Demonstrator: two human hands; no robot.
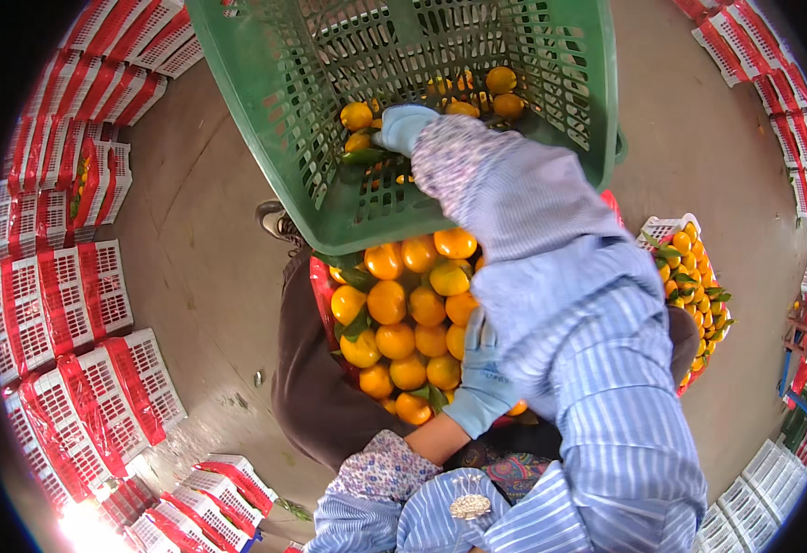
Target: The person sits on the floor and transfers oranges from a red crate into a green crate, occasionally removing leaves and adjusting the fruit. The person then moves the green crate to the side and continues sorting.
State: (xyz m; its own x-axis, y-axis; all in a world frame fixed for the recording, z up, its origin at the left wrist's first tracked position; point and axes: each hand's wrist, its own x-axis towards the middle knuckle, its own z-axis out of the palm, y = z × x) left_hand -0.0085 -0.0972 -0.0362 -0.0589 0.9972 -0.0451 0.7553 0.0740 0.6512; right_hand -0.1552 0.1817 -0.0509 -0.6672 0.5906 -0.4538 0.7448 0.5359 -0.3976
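My right hand (403,130), in a light blue glove, reaches into a large green plastic crate (255,131) tilted towards me. Its fingers are at an orange citrus fruit (357,142) with green leaves; whether they grip it is hidden. Several more fruits lie farther back in the crate. Below, between my knees, a red-lined container (322,283) is filled with rows of orange citrus fruits (386,301), some with leaves. My left hand (485,377), gloved too, rests on the right part of these fruits, partly under my right sleeve. What its fingers touch is partly hidden.
A white basket (659,225) heaped with citrus fruits stands on the floor at my right. Stacks of white plastic baskets with red wrapping (75,304) line the left side, with others at the upper right (766,69). White crates (756,491) stand at the lower right.
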